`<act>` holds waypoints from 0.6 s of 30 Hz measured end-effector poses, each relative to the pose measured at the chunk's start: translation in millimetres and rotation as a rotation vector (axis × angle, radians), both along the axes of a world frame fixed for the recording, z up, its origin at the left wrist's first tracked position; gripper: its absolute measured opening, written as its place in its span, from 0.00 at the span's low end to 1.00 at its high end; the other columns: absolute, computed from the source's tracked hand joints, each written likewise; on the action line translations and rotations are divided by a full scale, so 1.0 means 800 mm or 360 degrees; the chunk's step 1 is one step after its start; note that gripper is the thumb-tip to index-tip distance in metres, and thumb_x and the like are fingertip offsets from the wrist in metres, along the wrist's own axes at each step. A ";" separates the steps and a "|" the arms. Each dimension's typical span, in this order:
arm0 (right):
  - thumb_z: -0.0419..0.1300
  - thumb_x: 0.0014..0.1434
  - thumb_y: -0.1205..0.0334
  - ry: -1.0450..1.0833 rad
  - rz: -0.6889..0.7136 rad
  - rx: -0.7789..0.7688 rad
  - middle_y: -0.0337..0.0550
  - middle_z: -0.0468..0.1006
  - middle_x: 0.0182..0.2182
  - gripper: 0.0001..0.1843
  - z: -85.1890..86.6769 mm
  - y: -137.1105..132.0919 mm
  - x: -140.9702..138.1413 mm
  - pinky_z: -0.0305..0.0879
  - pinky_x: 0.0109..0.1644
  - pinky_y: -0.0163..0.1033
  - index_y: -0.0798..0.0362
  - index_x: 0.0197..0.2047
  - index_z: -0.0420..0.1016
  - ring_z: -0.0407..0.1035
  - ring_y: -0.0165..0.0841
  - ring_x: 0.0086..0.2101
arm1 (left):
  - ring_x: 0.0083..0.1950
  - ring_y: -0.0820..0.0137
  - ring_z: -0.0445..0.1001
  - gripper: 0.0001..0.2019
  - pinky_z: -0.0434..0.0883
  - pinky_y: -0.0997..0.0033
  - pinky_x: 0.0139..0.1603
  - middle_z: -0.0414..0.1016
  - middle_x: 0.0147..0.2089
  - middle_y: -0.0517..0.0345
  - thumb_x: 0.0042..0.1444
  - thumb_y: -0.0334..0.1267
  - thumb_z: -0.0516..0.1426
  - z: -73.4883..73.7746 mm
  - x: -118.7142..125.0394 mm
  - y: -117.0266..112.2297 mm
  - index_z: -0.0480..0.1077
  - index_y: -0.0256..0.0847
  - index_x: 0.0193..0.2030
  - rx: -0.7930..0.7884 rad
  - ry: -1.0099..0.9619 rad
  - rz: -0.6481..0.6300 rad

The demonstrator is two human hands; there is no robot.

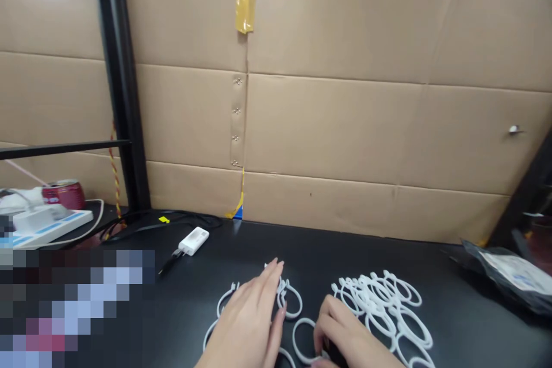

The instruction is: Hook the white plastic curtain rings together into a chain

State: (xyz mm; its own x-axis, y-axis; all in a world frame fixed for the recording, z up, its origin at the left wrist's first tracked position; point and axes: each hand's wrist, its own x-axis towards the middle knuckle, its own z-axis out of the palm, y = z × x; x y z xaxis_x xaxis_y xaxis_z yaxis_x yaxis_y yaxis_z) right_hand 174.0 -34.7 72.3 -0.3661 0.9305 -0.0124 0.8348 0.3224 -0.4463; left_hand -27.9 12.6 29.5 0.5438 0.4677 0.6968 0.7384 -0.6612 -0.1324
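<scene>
White plastic rings [382, 305] in a loose pile on the black counter [241, 247], right of the hands. A few more white rings [290, 298] lie scattered under and around the left hand [252, 322], which is flat, fingers stretched out, palm down on them, gripping nothing. Right hand [342, 336] curled, fingertips pinching one ring [304, 340] at its right edge, low in view just left of the pile. White charger block [194, 240] with a black cable [142, 224] sits further back on the left. White power strip [47, 224] and a red can [64, 192] at far left edge. Dark plastic bag [509, 276] with a white label at far right. Cardboard wall [345, 126] behind the counter, yellow tape [245, 6] at its top seam, black post [118, 86] on the left.
</scene>
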 end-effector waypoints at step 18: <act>0.74 0.40 0.53 0.1838 -0.0155 -0.1054 0.35 0.71 0.20 0.20 -0.051 0.013 0.001 0.47 0.23 0.28 0.56 0.22 0.70 0.55 0.20 0.19 | 0.63 0.60 0.66 0.26 0.72 0.59 0.55 0.66 0.63 0.46 0.67 0.46 0.47 -0.036 0.015 -0.010 0.48 0.42 0.69 -0.0552 -0.0163 -0.0580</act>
State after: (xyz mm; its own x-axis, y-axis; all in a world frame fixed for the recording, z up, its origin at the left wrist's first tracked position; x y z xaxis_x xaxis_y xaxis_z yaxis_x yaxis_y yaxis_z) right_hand 175.0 -24.3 31.9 -0.4053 0.8922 -0.1993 -0.1183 -0.2674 -0.9563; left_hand -15.7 4.4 0.6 0.6518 0.4736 0.5924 0.4493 -0.8704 0.2015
